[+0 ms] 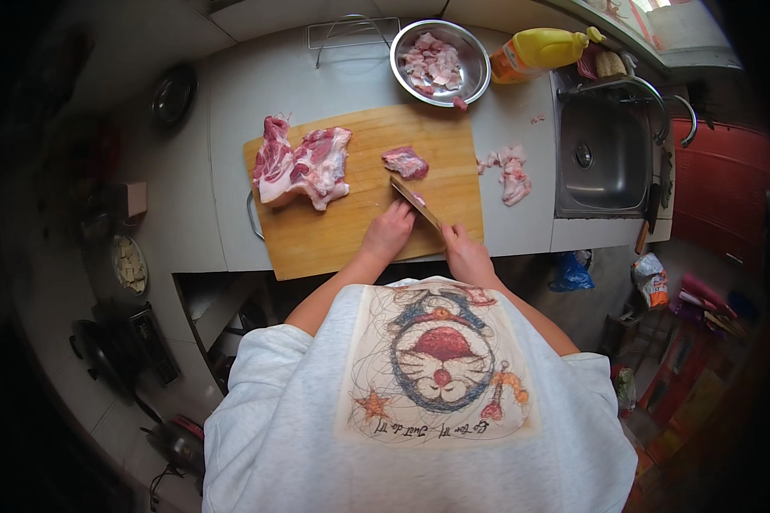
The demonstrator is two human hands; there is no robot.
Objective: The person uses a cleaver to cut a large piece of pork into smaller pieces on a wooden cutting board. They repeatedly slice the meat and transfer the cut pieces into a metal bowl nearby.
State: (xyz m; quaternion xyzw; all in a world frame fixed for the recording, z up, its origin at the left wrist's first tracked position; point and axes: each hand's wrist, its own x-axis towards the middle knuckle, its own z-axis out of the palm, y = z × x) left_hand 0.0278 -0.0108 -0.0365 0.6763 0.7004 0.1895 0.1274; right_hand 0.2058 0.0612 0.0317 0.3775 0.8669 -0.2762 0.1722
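My right hand (pixel 467 255) grips the handle of a kitchen knife, whose blade (pixel 417 199) slants up and left across a wooden cutting board (pixel 321 247). Close against the blade's left side, the curled fingers of my left hand (pixel 388 232) hold down a small piece of meat (pixel 419 199), mostly hidden by the hand and blade. Just beyond the knife tip lies a chunk of red meat (pixel 405 162) with white fat. A large slab of raw meat with skin and fat (pixel 305 163) rests on the board's left part.
A steel bowl (pixel 476 61) of cut meat stands behind the board, beside a yellow bottle (pixel 539 54). Fatty scraps (pixel 513 176) lie on the countertop (pixel 520 234) to the right, before the sink (pixel 606 157). Another knife (pixel 648 218) lies past the sink. A wire rack (pixel 353 38) stands at the back.
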